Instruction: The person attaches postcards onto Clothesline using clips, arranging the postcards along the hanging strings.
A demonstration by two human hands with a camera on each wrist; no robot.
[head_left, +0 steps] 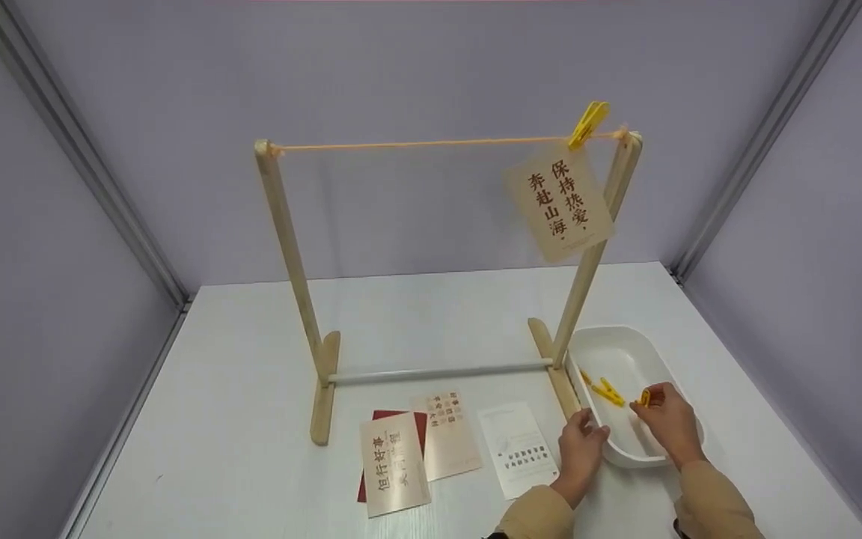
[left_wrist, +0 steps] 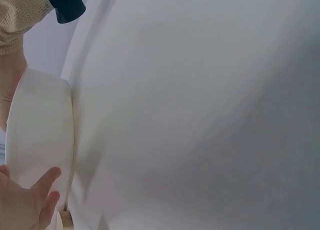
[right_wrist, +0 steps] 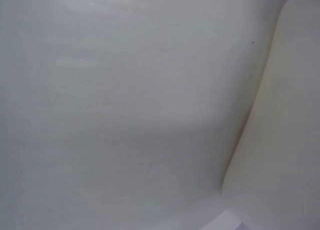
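Over a white tray [head_left: 625, 355], a person's right hand [head_left: 672, 421] is pinching a yellow peg [head_left: 646, 397] at its fingertips; the peg is sitting just beyond and left of the palm, its long axis too covered to read. Farther left of that hand, a loose peg [head_left: 608, 392] is lying in the tray, its length slanting toward the fingers, with another peg [head_left: 585, 377] resting beside the tray wall. The left hand [head_left: 581, 451] is holding the tray's near-left rim, its fingers spreading along the outer wall. Just beyond it, the wooden frame [head_left: 588, 283] is planting its right foot, while its right post is standing between the right hand and most of an orange line [head_left: 416, 143], where one card [head_left: 560, 202] is hanging. Left of the left hand, a white card [head_left: 518, 449] is lying nearest, with more cards [head_left: 395, 464] spreading beyond.
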